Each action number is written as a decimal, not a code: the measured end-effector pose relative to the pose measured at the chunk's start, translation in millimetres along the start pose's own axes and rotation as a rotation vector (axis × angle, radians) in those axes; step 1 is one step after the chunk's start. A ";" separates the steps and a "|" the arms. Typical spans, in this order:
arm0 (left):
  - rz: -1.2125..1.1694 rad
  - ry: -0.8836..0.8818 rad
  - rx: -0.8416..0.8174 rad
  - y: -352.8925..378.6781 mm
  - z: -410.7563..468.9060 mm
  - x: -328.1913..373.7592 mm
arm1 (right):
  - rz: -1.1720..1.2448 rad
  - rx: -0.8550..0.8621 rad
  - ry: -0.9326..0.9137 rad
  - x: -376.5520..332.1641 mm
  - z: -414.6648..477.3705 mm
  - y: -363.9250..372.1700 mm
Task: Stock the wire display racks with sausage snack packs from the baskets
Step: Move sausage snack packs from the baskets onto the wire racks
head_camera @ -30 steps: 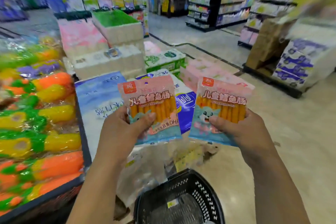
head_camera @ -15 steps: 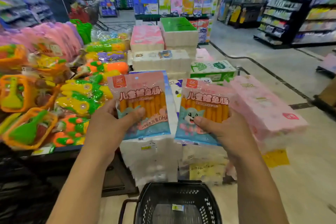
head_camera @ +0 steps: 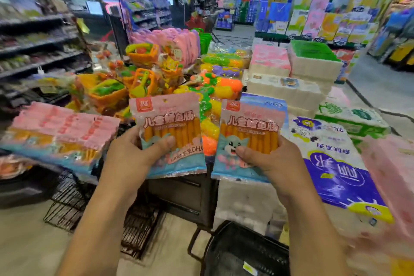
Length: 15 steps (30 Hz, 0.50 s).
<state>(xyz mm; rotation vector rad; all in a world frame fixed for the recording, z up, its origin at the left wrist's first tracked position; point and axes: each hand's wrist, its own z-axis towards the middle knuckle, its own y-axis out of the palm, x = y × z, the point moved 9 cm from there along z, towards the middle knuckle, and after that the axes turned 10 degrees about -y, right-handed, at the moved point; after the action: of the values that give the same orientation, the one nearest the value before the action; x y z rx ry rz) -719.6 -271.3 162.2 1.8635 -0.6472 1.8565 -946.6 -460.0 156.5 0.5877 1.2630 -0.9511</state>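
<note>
1. The left hand (head_camera: 132,159) was clamped on the left sausage pack (head_camera: 170,127), thumb across the front and fingers behind. The right hand (head_camera: 272,160) was clamped the same way on the right sausage pack (head_camera: 248,136).
2. Both packs were held upright, long axis vertical, print toward the camera, just beside each other and not touching.
3. The wire display rack (head_camera: 67,199) was seen left of and below both grips, already carrying a row of stocked packs (head_camera: 60,132) (blurred). The left hand was nearer and was judged likely to place first.
4. The black basket (head_camera: 246,251) was seen below the right grip; its contents were not shown.
5. Tissue packs (head_camera: 336,163) were stacked right of the grips, and bagged toys (head_camera: 215,84) lay beyond. Free room on the rack could not be told.
</note>
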 end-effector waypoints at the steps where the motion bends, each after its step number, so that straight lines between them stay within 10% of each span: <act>1: -0.003 -0.006 0.028 -25.8 -3.3 -3.5 | 0.001 -0.027 -0.007 -3.5 -3.9 23.0; 15: -0.106 -0.147 0.457 -384.9 -68.7 -47.5 | 0.070 -0.438 -0.002 -42.7 -79.9 371.1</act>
<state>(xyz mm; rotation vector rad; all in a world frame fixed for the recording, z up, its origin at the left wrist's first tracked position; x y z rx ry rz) -543.0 78.7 124.8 2.2845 -0.1660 1.9268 -673.5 -194.0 132.2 0.2837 1.3868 -0.5885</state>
